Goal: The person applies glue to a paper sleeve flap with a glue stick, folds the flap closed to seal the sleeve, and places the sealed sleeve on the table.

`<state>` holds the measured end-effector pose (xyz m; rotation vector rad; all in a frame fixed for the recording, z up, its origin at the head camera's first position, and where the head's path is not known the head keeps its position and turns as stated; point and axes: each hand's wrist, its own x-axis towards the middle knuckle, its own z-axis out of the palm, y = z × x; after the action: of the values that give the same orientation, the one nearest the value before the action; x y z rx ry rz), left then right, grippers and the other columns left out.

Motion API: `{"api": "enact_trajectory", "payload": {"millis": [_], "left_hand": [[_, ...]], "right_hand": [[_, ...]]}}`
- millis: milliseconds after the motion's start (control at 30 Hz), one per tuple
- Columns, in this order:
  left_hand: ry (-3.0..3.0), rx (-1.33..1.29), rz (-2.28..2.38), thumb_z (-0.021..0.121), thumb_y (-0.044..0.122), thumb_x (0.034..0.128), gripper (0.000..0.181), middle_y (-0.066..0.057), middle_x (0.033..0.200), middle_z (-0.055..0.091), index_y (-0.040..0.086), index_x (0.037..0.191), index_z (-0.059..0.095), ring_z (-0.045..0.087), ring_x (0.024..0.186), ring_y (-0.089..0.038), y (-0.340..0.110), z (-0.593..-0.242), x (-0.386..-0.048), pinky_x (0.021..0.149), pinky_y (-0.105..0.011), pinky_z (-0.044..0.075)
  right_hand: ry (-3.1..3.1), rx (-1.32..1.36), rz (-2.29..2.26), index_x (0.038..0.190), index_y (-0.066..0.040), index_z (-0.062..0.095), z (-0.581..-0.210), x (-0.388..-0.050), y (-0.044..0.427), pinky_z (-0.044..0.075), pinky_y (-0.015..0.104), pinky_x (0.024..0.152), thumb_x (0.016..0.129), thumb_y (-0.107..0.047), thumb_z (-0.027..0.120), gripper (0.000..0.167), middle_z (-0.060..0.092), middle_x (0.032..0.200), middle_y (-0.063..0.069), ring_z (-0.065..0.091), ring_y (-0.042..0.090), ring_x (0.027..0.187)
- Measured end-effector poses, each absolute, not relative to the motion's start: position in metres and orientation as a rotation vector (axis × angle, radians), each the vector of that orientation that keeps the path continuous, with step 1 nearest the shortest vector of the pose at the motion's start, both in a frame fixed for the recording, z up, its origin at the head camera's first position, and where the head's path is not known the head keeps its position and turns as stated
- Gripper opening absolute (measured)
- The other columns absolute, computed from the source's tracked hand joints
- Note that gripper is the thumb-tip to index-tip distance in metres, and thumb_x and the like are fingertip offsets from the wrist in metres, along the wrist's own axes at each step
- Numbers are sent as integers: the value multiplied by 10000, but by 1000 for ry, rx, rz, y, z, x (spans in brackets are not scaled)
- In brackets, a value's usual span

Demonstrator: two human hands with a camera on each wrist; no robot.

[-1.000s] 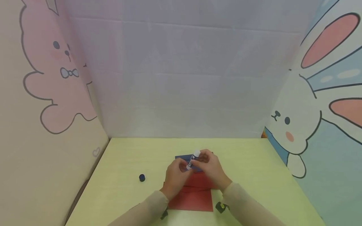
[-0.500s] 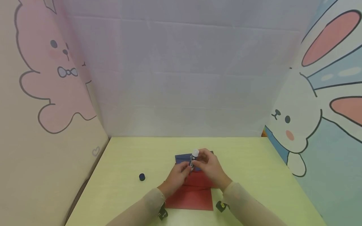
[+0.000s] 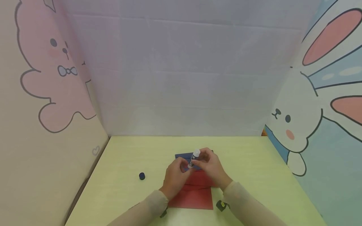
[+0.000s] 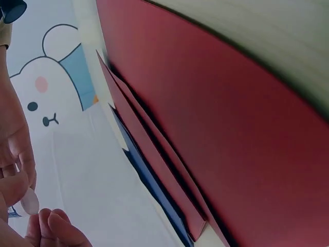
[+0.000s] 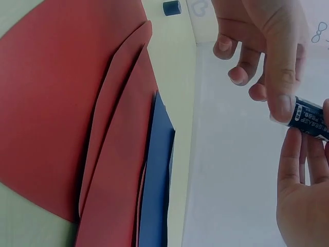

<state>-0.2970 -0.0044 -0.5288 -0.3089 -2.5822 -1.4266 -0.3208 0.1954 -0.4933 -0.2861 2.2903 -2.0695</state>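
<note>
A glue stick (image 3: 194, 158) with a dark label and a white top end is held tilted between both hands above the paper, in the head view. My right hand (image 3: 212, 166) pinches its barrel between thumb and fingers. My left hand (image 3: 174, 175) has thumb and forefinger at the lower end; in the right wrist view the left thumb (image 5: 282, 105) lies against the base of the stick, other fingers loosely bent. Underneath are red folded sheets or envelopes (image 3: 198, 199) and a blue one (image 3: 182, 155), partly hidden by the hands.
A small dark blue cap (image 3: 142, 176) stands on the pale yellow table (image 3: 121, 157), left of the hands. A white curtain (image 3: 181, 78) closes off the back; panels with cartoon rabbits (image 3: 297, 125) stand at the sides.
My left hand straightened its fingers along the glue stick half a second ago, and is now bent back at its lower end, as one second ago. The right hand keeps its hold.
</note>
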Motion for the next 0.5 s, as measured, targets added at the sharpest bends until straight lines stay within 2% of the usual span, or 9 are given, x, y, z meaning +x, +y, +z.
{"api": "enact_trajectory", "payload": {"millis": [133, 233, 400, 500], "left_hand": [[-2560, -397, -1506, 875, 206, 1070, 214, -89, 1060, 797, 92, 1211, 762, 672, 917, -72, -6, -529, -298, 817, -237, 588], [-2564, -485, -1879, 770, 205, 1152, 222, -103, 1105, 814, 14, 1266, 768, 710, 962, -93, -8, -527, -300, 845, -260, 607], [-2554, -393, -2467, 550, 227, 1258, 352, -23, 990, 724, -80, 1305, 716, 670, 901, -142, -9, -520, -301, 763, -290, 548], [-2570, -386, -2467, 532, 228, 1266, 373, 7, 958, 703, -99, 1320, 702, 660, 883, -137, -7, -521, -300, 748, -288, 538]], "right_hand": [[2296, -282, -2057, 1302, 64, 666, -494, -321, 196, 634, 197, 969, 1025, 31, 877, 350, 811, 1173, 94, 756, 52, 1051], [2301, -272, -2023, 1333, 62, 670, -493, -321, 198, 632, 189, 981, 1062, 7, 846, 328, 828, 1239, 144, 761, 40, 1089], [2289, -269, -1966, 1407, 76, 669, -492, -321, 201, 620, 180, 1001, 1126, -26, 770, 316, 826, 1325, 220, 760, 86, 1149], [2294, -277, -1943, 1423, 82, 669, -492, -321, 201, 616, 184, 998, 1136, -36, 760, 323, 820, 1338, 247, 760, 112, 1162]]}}
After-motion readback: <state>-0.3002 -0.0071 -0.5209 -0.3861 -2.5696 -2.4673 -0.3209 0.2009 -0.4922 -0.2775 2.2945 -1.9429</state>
